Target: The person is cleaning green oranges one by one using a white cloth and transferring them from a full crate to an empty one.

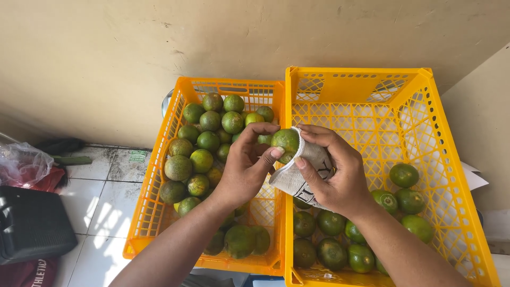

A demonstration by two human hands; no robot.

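Observation:
My left hand holds a green-yellow citrus fruit above the seam between two crates, thumb pressed on its lower side. My right hand grips a grey-white cloth and presses it against the right side of that fruit. Below the left hand stands an orange crate heaped with several green fruits. Under the right hand stands a larger yellow crate with several green fruits lying along its near and right side.
Both crates stand against a beige wall on a white tiled floor. A black box and a clear plastic bag over red fabric lie at the left. White paper pokes out right of the yellow crate.

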